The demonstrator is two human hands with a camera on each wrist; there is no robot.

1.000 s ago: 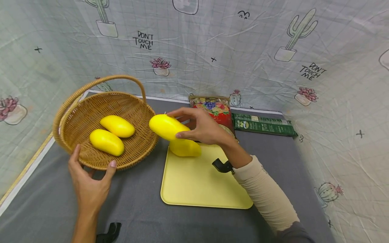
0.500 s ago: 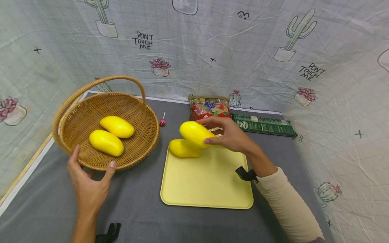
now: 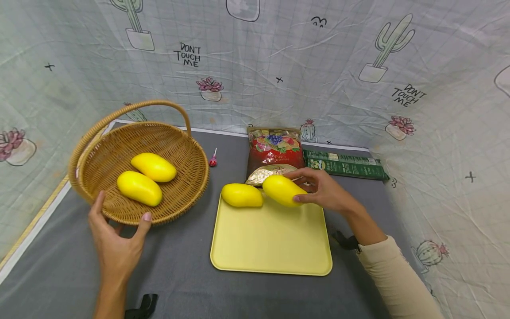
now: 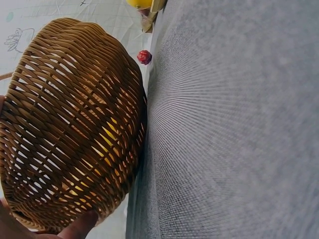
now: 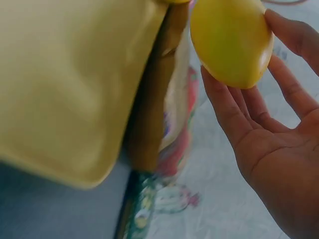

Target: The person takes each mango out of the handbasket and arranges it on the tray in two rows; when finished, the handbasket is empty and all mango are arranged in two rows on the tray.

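Observation:
In the head view my right hand [image 3: 324, 190] grips a yellow mango [image 3: 282, 189] above the back right part of a pale yellow tray [image 3: 271, 241]. A second mango [image 3: 241, 195] lies at the tray's back left corner. The right wrist view shows the held mango [image 5: 232, 40] between thumb and fingertips, raised off the tray. My left hand [image 3: 117, 239] holds the near rim of a wicker basket [image 3: 187, 186]. Two mangoes, a front one [image 3: 139, 188] and a rear one [image 3: 153, 167], lie inside it. Seen from the left wrist, the weave [image 4: 75, 114] hides most of them.
Behind the tray stands a red bag of fruit candy [image 3: 275, 148] with a gold lower edge. A green packet [image 3: 346, 165] lies to its right. Between basket and bag is a small lollipop [image 3: 213, 160]. A printed curtain [image 3: 255, 57] closes off the back.
My right hand has carried the mango rightward and lower, from beside the basket to over the tray, uncovering the lollipop and the candy bag. The left hand and basket stay put.

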